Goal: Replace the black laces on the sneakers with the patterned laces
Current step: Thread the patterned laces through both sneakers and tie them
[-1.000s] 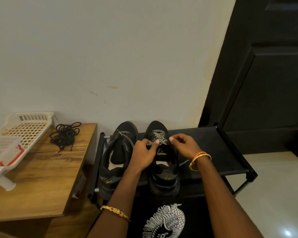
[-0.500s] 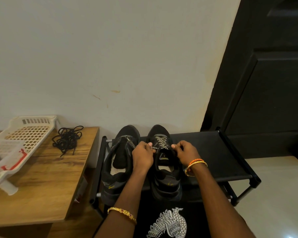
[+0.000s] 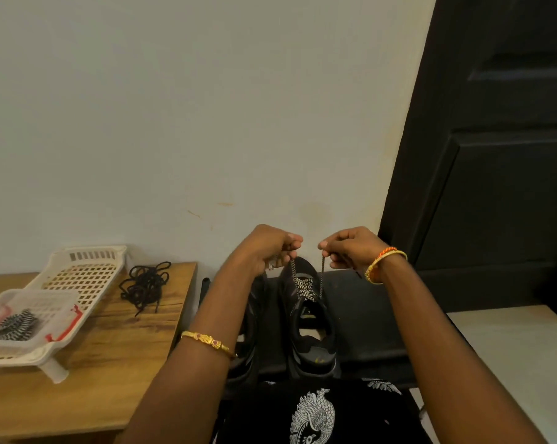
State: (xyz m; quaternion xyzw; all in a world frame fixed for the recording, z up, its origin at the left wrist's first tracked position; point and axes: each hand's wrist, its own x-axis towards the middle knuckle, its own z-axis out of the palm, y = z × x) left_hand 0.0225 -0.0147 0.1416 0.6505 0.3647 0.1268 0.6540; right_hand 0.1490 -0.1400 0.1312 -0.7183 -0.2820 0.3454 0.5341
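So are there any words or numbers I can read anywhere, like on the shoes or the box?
No readable words or numbers anywhere.
Right sneaker: small yellow marks, too blurred to read.
Clear plastic box: red clips only, no label visible.
Black garment: a white bird-like picture, no letters.
White basket and wooden table: no writing visible.
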